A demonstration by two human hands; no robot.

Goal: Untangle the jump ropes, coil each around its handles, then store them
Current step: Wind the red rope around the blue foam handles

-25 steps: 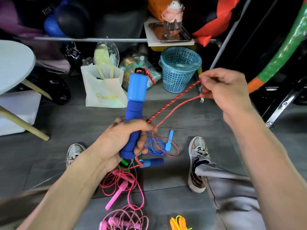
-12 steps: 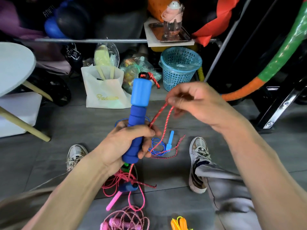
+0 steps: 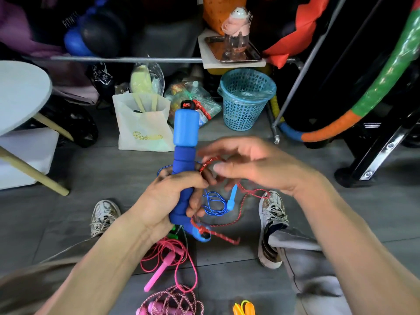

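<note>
**Red rope going onto the blue handles, most ropes still loose**

The left hand [image 3: 168, 201] has a closed grip around the blue handles [image 3: 184, 155], holding them upright above the floor, with its thumb pressing a strand of the red speckled rope [image 3: 210, 162] against the foam. The right hand [image 3: 254, 164] sits just beside the handles; its fingers are loosely curled over the red rope, but motion blur makes it hard to say whether they pinch the strand or only guide it, so that grip cannot be told for certain.

From the hands the red rope drops in a loose loop past the right shoe [image 3: 271, 214] and returns to the lower end of the handles, where a second blue handle end [image 3: 201, 235] and a knotted bit of red cord hang. A short red length also comes out of the black cap at the top.

Judging by this, the task is early: the red rope looks freed from the others and its coiling is barely begun, with few if any turns visible on the handles. Storing has not started.

On the floor [image 3: 68, 212] lie a thin blue rope [image 3: 216, 203] with a pale blue handle, a bright pink rope [image 3: 168, 262] with a pink handle sprawled in loops, a pink-and-white twisted rope [image 3: 175, 301] bundled at the bottom edge, and an orange-yellow rope [image 3: 244, 308] partly out of view. The pink and thin blue ropes still need coiling.
</note>
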